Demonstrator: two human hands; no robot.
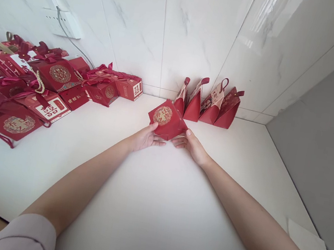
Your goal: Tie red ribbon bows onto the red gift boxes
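Note:
Both my hands hold one small red box (166, 119) with a round gold emblem on its top face, low over the white table (152, 208). My left hand (145, 137) grips its near left edge, thumb on top and fingers beneath. My right hand (191, 144) pinches its near right corner with thumb and fingers. Just behind the box, a row of several folded red gift bags (212, 107) with ribbon handles stands against the wall.
A pile of red gift boxes and bags (28, 87) with ribbons and cord handles covers the table's left side. A white socket with a cable (64, 23) hangs on the marble wall. A grey wall (329, 140) bounds the right; a white sheet (307, 244) lies at the near right.

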